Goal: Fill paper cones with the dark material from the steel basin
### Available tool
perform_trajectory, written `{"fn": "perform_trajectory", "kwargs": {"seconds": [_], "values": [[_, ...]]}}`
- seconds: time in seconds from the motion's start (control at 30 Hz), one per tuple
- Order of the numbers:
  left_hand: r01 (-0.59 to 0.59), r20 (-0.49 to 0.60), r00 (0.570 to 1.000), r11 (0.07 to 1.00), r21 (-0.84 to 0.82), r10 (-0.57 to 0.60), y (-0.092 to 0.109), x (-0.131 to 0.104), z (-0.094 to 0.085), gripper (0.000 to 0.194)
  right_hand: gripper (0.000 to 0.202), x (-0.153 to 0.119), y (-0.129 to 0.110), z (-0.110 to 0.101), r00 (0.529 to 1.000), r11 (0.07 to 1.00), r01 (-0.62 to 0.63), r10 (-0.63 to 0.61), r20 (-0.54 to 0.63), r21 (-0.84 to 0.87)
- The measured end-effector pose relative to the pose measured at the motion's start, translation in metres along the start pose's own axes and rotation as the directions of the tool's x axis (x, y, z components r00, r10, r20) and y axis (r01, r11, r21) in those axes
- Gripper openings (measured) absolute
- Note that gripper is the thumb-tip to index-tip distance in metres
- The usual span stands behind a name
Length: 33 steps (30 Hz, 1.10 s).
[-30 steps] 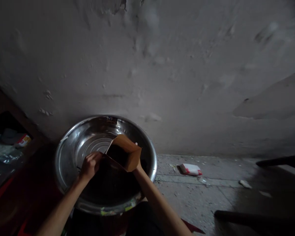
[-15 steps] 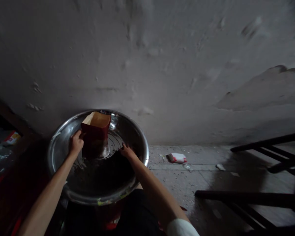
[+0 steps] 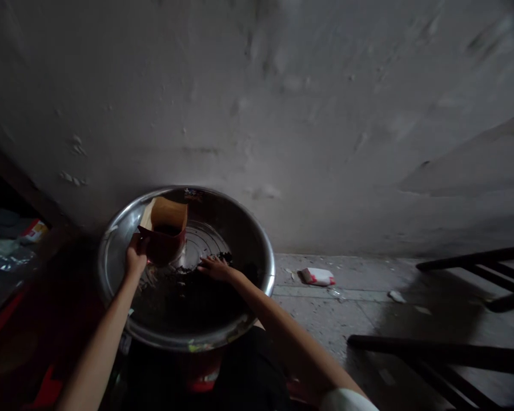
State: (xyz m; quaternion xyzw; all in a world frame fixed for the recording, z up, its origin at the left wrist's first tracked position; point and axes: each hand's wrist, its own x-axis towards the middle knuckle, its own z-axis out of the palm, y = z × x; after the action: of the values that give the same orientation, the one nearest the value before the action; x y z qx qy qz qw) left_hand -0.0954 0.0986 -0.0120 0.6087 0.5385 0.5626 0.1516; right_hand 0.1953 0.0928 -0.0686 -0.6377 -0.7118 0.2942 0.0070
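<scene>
A wide metal basin (image 3: 265, 251) holds dark loose material (image 3: 197, 302), heaped toward its near side. Inside it, at the left, a red paper bag (image 3: 167, 248) with a tan inner lining stands with its mouth open, tilted toward me; something dark lies inside. My left hand (image 3: 136, 256) grips the bag's left edge, thumb near the rim. Resting on the dark material right of the bag, my right hand (image 3: 216, 268) has its fingers spread, palm down, and holds nothing that I can see.
Behind the basin rises a grey peeling wall (image 3: 282, 114). A white and red packet (image 3: 318, 277) lies on the littered floor (image 3: 325, 319) at the right, near dark bars (image 3: 428, 349). Clear plastic (image 3: 4, 262) is at the far left.
The bag's mouth has tipped toward me, showing more of its inside, with my left hand now on its edge. My right hand has moved left toward the bag and flattened. The view has shifted slightly.
</scene>
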Motion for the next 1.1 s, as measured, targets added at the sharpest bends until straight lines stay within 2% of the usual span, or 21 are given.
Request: {"fn": "perform_trajectory", "kwargs": {"seconds": [0.07, 0.1, 0.17, 0.2, 0.23, 0.27, 0.3, 0.43, 0.5, 0.57, 0.63, 0.7, 0.77, 0.83, 0.93, 1.0, 1.1], "values": [[-0.012, 0.031, 0.999, 1.000, -0.008, 0.012, -0.001, -0.002, 0.001, 0.024, 0.061, 0.003, -0.009, -0.014, 0.984, 0.980, 0.076, -0.044, -0.173, 0.185], [-0.021, 0.050, 0.999, 1.000, -0.011, 0.021, -0.001, -0.004, 0.002, 0.025, 0.062, 0.005, -0.016, -0.023, 0.957, 0.928, 0.141, -0.038, -0.289, 0.345], [-0.040, 0.084, 0.996, 0.999, -0.014, 0.041, -0.002, -0.007, 0.004, 0.025, 0.066, 0.008, -0.032, -0.043, 0.877, 0.689, 0.340, 0.014, -0.481, 0.640], [-0.049, 0.098, 0.994, 0.999, -0.011, 0.050, -0.002, -0.009, 0.005, 0.025, 0.069, 0.008, -0.040, -0.053, 0.844, 0.553, 0.436, 0.022, -0.535, 0.710], [-0.055, 0.112, 0.992, 0.998, -0.005, 0.055, -0.002, -0.010, 0.005, 0.025, 0.072, 0.007, -0.049, -0.062, 0.822, 0.460, 0.506, 0.001, -0.570, 0.730], [-0.058, 0.124, 0.991, 0.998, 0.002, 0.057, -0.003, -0.011, 0.006, 0.025, 0.072, 0.004, -0.057, -0.071, 0.808, 0.409, 0.548, -0.033, -0.588, 0.729], [-0.057, 0.134, 0.989, 0.998, 0.008, 0.056, -0.003, -0.013, 0.007, 0.026, 0.072, 0.000, -0.063, -0.079, 0.805, 0.399, 0.564, -0.072, -0.589, 0.723], [-0.012, 0.113, 0.993, 1.000, -0.016, 0.014, 0.004, -0.013, 0.013, 0.026, 0.066, -0.015, -0.069, -0.103, 0.877, 0.515, 0.471, -0.183, -0.445, 0.717], [0.011, 0.087, 0.996, 0.999, -0.031, -0.009, 0.012, -0.008, 0.018, 0.025, 0.055, -0.017, -0.065, -0.113, 0.922, 0.541, 0.376, -0.141, -0.360, 0.752], [0.016, 0.085, 0.996, 0.999, -0.031, -0.013, 0.020, 0.000, 0.026, 0.023, 0.034, -0.016, -0.064, -0.123, 0.939, 0.607, 0.296, -0.046, -0.340, 0.737], [0.010, 0.077, 0.997, 0.999, -0.031, -0.007, 0.027, 0.014, 0.036, 0.019, 0.014, -0.016, -0.067, -0.132, 0.897, 0.736, 0.291, 0.013, -0.442, 0.611], [-0.001, 0.031, 1.000, 0.999, -0.032, 0.002, 0.035, 0.029, 0.044, 0.016, 0.012, -0.019, -0.075, -0.139, 0.806, 0.828, 0.347, -0.023, -0.591, 0.441], [-0.030, -0.034, 0.999, 0.999, -0.041, 0.029, 0.044, 0.043, 0.051, 0.014, 0.018, -0.027, -0.083, -0.140, 0.729, 0.844, 0.415, -0.085, -0.679, 0.340], [-0.096, -0.084, 0.992, 0.993, -0.062, 0.091, 0.053, 0.050, 0.056, 0.014, 0.027, -0.034, -0.088, -0.136, 0.674, 0.824, 0.481, -0.129, -0.728, 0.299], [-0.216, -0.137, 0.969, 0.974, -0.063, 0.206, 0.059, 0.047, 0.060, 0.013, 0.035, -0.039, -0.083, -0.124, 0.594, 0.786, 0.556, -0.148, -0.791, 0.270], [-0.227, -0.130, 0.966, 0.974, -0.020, 0.223, 0.055, 0.037, 0.061, 0.012, 0.035, -0.036, -0.072, -0.114, 0.581, 0.772, 0.572, -0.144, -0.801, 0.276], [-0.143, -0.062, 0.987, 0.987, 0.069, 0.147, 0.038, 0.019, 0.063, 0.011, 0.033, -0.028, -0.057, -0.101, 0.604, 0.753, 0.580, -0.143, -0.784, 0.310]]}}
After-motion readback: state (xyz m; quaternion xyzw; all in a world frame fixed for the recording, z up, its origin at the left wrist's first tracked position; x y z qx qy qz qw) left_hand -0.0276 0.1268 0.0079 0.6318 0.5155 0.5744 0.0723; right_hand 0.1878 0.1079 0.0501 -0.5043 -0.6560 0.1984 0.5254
